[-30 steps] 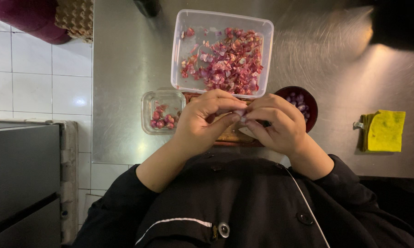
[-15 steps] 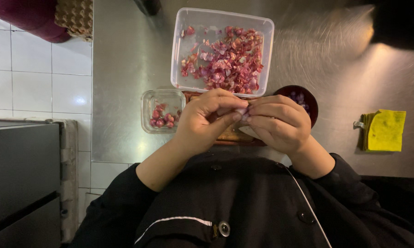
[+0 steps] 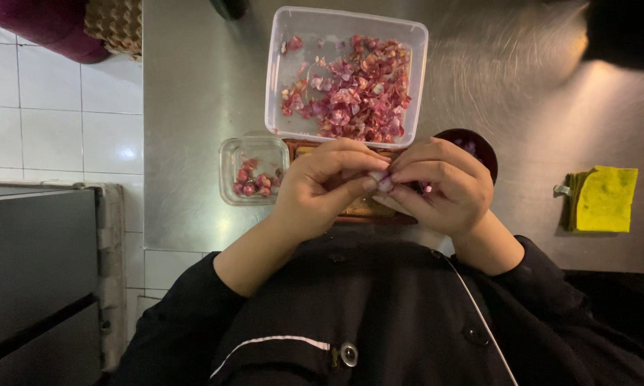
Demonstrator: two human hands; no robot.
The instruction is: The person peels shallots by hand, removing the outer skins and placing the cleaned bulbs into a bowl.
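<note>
Both hands stay pressed together above the steel surface (image 3: pixel 193 107), the left hand (image 3: pixel 322 186) and right hand (image 3: pixel 443 186) pinching a small pale shallot (image 3: pixel 376 176) between closed fingertips, barely shifted, so peeling appears under way beside the tub of purple skins (image 3: pixel 347 78).

On the steel bench (image 3: pixel 193 107) there are two clear containers: one large tub (image 3: pixel 347 21) of purple-red peelings at 12 o'clock and one small square container (image 3: pixel 229 154) at 9 o'clock. There is also one dark round bowl (image 3: pixel 479 146), one yellow cloth (image 3: pixel 606 199) at 3 o'clock, and two hands.
</note>
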